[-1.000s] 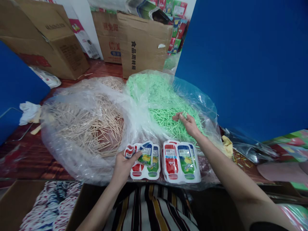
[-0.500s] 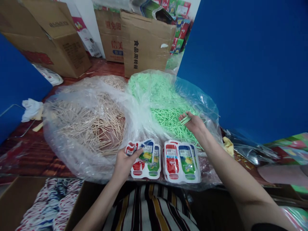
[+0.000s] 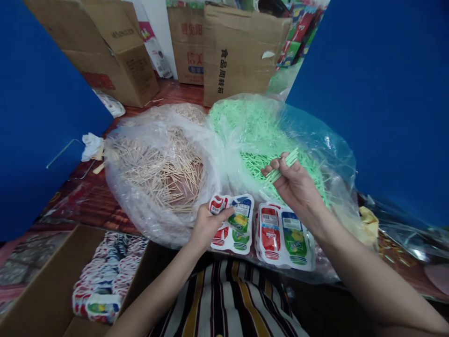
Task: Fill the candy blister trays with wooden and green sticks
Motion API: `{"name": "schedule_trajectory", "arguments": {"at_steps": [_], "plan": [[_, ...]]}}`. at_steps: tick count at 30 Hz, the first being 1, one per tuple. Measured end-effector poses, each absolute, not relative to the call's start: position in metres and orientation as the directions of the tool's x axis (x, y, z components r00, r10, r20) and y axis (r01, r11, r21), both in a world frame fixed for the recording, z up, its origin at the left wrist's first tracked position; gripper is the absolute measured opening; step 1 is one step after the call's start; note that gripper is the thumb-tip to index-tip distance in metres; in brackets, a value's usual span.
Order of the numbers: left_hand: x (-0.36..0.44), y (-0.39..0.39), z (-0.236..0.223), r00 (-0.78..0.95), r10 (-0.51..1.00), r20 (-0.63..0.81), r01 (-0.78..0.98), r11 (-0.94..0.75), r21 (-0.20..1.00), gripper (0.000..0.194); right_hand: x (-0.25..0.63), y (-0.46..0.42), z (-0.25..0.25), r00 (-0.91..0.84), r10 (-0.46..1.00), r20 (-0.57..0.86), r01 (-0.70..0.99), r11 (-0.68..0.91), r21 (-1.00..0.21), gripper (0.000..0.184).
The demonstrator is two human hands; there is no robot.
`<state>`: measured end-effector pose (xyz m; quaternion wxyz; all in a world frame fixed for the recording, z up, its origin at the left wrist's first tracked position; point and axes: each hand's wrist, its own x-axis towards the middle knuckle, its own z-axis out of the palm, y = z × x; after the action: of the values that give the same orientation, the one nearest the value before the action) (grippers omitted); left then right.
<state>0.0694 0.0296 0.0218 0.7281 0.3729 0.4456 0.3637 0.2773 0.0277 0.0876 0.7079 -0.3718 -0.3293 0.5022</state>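
My left hand grips a bottle-shaped candy packet printed with red cola and green-blue lemon designs, its thumb on the front. More packets of the same kind are beneath it. A bunch of light green sticks is pinched in my right hand, which hovers over the near edge of the green stick pile. Just below that hand lies a stack of like packets, apart from the left hand's packet.
Left of the green pile, a clear plastic bag holds beige sticks. At lower left, a carton contains stacked packets. Cardboard boxes stand at the back. Blue panels flank the table.
My right hand has lifted off the green pile with sticks in its fingers and turned toward me. The left hand's packet is raised and now overlaps those below. The view has shifted left.
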Motion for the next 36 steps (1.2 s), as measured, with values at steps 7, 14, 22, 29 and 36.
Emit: {"name": "schedule_trajectory", "arguments": {"at_steps": [7, 14, 22, 29, 36], "plan": [[0.077, 0.025, 0.024, 0.415, 0.817, -0.4, -0.252, 0.526, 0.813, 0.029, 0.232, 0.024, 0.093, 0.074, 0.971, 0.229, -0.363, 0.24, -0.9, 0.015], [0.077, 0.024, 0.022, 0.448, 0.81, -0.379, -0.314, 0.539, 0.782, 0.027, 0.231, 0.019, 0.085, -0.037, 0.965, 0.259, -0.25, 0.241, -0.938, 0.011], [0.08, 0.026, 0.022, 0.429, 0.81, -0.4, -0.307, 0.547, 0.778, 0.031, 0.228, 0.013, 0.088, 0.008, 0.948, 0.318, -0.177, 0.314, -0.933, 0.01], [0.079, 0.026, 0.024, 0.408, 0.817, -0.406, -0.294, 0.539, 0.789, 0.03, 0.23, 0.015, 0.084, 0.002, 0.957, 0.29, -0.143, 0.287, -0.947, 0.012], [0.078, 0.026, 0.021, 0.423, 0.83, -0.365, -0.278, 0.502, 0.819, 0.028, 0.226, 0.015, 0.083, 0.062, 0.984, 0.167, -0.31, 0.178, -0.934, 0.012]]}}
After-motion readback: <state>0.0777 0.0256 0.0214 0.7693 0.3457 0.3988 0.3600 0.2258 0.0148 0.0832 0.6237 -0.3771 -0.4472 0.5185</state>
